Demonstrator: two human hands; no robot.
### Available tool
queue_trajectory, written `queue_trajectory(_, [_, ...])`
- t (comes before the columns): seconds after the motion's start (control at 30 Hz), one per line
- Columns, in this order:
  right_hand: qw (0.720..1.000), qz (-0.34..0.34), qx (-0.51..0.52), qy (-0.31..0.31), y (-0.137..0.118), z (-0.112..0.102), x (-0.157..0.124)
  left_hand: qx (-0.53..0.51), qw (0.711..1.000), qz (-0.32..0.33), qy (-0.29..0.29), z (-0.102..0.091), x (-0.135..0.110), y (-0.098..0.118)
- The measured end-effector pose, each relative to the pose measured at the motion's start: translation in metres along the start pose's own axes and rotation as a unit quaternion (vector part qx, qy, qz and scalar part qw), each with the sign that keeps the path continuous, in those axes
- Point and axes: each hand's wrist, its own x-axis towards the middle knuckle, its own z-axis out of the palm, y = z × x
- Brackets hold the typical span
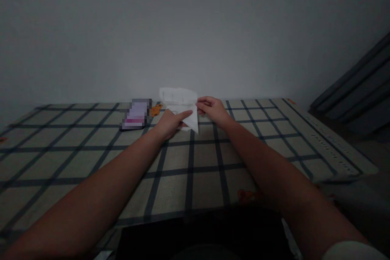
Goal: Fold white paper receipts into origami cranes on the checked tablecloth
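Note:
A white sheet of paper or tissue, partly folded, is held up off a checked tablecloth near the table's far side. My left hand pinches its lower part, forefinger stretched along a fold. My right hand grips its right edge with curled fingers. Both forearms reach forward across the cloth.
A blurred pinkish-purple flat object lies left of the paper, with a small orange thing beside it. A plain wall stands close behind the table. Dark slanted boards lean at the right. The table's right edge drops off.

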Motion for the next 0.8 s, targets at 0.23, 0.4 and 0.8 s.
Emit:
queue_trajectory(0.23, [1.0, 0.002, -0.017, -0.007, -0.0012, -0.0018, 0.0008, 0.001, 1.0, -0.008, 0.002, -0.0002, -0.0001, -0.0015])
queue_trajectory(0.4, [0.999, 0.007, -0.004, -0.036, 0.0016, -0.0025, 0.0011, 0.001, 0.999, 0.016, 0.031, -0.0014, 0.0016, -0.0007])
queue_trajectory(0.8, [0.994, 0.017, -0.045, -0.094, -0.006, 0.0016, -0.0061, -0.033, 0.995, 0.056, 0.08, -0.0005, 0.0019, 0.0026])
